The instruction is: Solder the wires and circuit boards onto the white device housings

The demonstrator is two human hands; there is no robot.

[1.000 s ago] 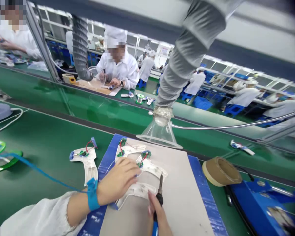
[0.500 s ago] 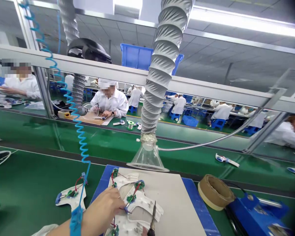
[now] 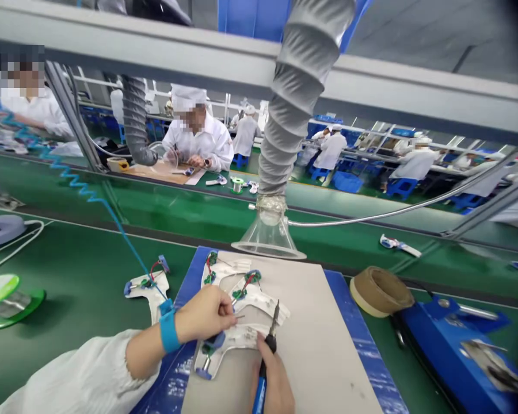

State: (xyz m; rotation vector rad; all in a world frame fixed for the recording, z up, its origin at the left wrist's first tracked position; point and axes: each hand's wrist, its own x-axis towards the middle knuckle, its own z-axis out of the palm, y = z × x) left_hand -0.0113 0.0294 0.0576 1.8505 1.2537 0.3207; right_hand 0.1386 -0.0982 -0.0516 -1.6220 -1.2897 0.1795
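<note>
My left hand (image 3: 205, 313), with a blue wrist strap (image 3: 168, 328), is pinched closed above the work board. A thin wire (image 3: 240, 316) sticks out from its fingertips. My right hand (image 3: 274, 382) grips a soldering iron (image 3: 270, 344) by its blue and black handle, tip pointing up and away. Beneath and between my hands lies a white plastic shell (image 3: 231, 340) with a blue end part and small electronics. Just behind it is a second white shell (image 3: 263, 302) with a green circuit board (image 3: 252, 276) and red wires. A third shell (image 3: 233, 267) is at the back.
Another shell (image 3: 155, 293) lies left of the grey board (image 3: 319, 345). A solder spool (image 3: 12, 305) stands far left. To the right are a tape roll (image 3: 380, 293) and a blue soldering-iron stand (image 3: 453, 345). A clear fume hood (image 3: 270, 236) hangs behind the board. A co-worker (image 3: 198, 135) sits opposite.
My view has tipped downward. The right hand on the soldering iron now shows more fully. My left hand has come away from the middle shell's blue part and pinches a thin wire above the nearer shell.
</note>
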